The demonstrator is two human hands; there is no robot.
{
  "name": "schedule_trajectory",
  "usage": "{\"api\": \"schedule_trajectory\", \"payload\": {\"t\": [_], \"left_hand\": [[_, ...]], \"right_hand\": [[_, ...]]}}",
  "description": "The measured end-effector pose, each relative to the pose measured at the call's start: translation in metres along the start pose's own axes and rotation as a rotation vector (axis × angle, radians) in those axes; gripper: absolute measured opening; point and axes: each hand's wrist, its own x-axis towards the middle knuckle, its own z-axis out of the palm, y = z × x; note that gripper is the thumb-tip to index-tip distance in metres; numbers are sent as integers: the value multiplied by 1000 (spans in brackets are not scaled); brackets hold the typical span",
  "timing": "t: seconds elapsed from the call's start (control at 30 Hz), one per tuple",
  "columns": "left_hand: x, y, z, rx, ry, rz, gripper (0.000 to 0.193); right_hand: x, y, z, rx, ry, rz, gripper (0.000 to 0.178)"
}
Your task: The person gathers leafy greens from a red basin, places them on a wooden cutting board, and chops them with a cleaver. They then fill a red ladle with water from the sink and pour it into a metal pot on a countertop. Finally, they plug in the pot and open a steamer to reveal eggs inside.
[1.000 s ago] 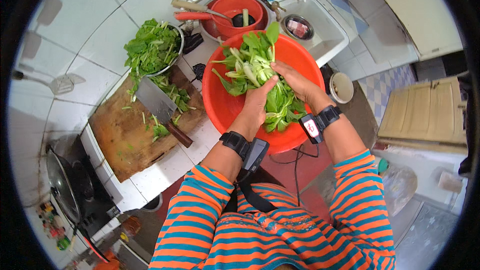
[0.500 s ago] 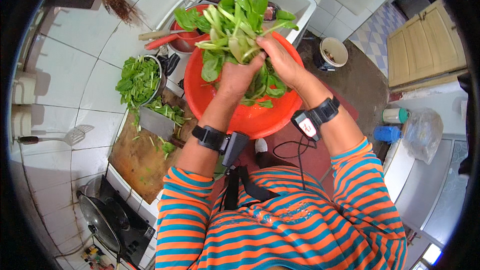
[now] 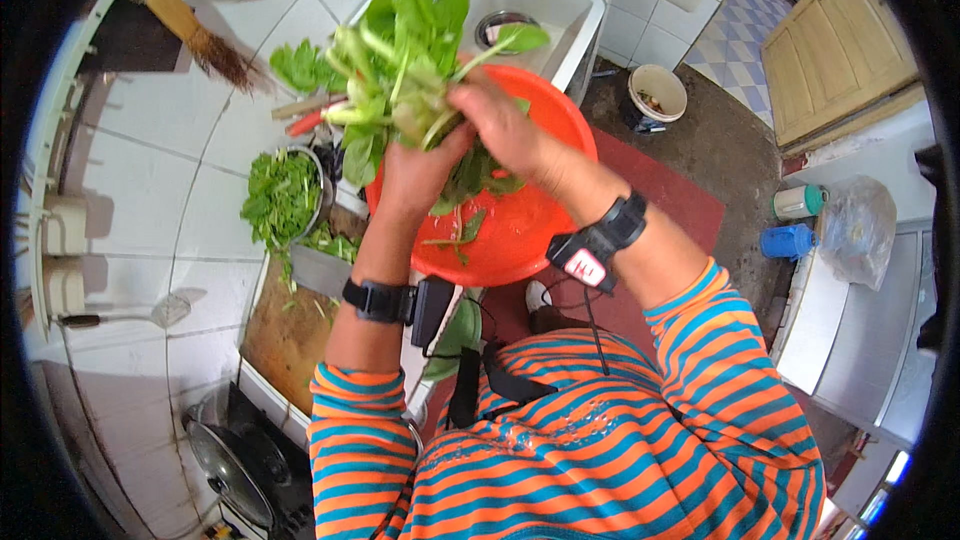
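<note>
Head view puts the orange basin (image 3: 530, 230) in the middle of what I see, sitting at the counter edge below the white sink (image 3: 560, 10), and it looks mostly emptied: only a few loose leaves lie on its floor. Above it I have the bunch of greens (image 3: 400, 50) lifted clear of the basin, stems gathered low and leaves fanning up toward the sink. My left hand (image 3: 415, 175) is wrapped around the stems from underneath, fingers closed on them, and my right hand (image 3: 500, 120) clasps the same stems from the other side, so both hold the bunch between them. To the left, the metal bowl (image 3: 322, 180) already holds chopped greens, and the wooden cutting board (image 3: 285, 330) below it carries a cleaver (image 3: 320, 270) and scraps. I judge the gathering done and the cutting of this bunch left.
</note>
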Motion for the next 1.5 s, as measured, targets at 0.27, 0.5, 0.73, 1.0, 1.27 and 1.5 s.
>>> {"api": "schedule_trajectory", "payload": {"t": [0.27, 0.5, 0.73, 1.0, 1.27, 1.5], "left_hand": [[-20, -9, -22, 139, 9, -18, 39], [-22, 4, -33, 95, 33, -44, 31], [-17, -34, -1, 147, 44, 58, 41], [-9, -40, 15, 10, 94, -1, 36], [-5, -40, 23, -42, -31, 92, 29], [-2, -57, 43, -64, 37, 48, 37]], "right_hand": [[-20, 8, 39, -13, 201, -22, 56], [-20, 2, 37, -189, 188, -174, 58], [-29, 26, 29, -124, 152, 63, 38], [-36, 30, 23, 76, 188, 240, 41], [-46, 28, 10, -28, 224, 258, 35], [-42, 31, 4, 166, 306, 360, 39]]}}
